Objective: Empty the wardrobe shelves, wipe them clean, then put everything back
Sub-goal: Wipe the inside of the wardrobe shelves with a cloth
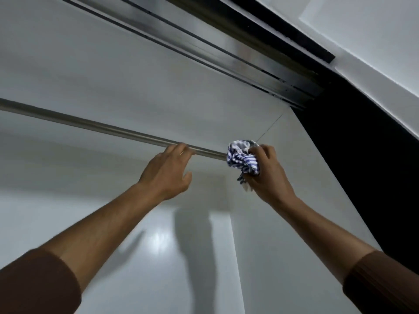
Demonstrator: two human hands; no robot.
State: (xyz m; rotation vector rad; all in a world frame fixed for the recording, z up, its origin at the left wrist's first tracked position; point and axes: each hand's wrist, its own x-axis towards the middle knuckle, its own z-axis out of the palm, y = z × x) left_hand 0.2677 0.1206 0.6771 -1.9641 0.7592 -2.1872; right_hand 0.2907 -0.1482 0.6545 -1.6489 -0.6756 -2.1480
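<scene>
I look up into the white wardrobe. A metal hanging rail [95, 126] runs from the left edge to the right side panel. My left hand [169, 172] reaches up with its fingers hooked over the rail near its right end. My right hand [268, 175] grips a crumpled blue-and-white striped cloth [242, 158] and holds it against the rail's right end, close to the side panel. No clothes hang on the rail.
The wardrobe's white top panel [136, 71] lies above the rail, with sliding-door tracks [226, 48] along its front edge. The white right side panel [301, 200] and white back wall [113, 211] enclose the space. A dark door edge [362, 155] stands at the right.
</scene>
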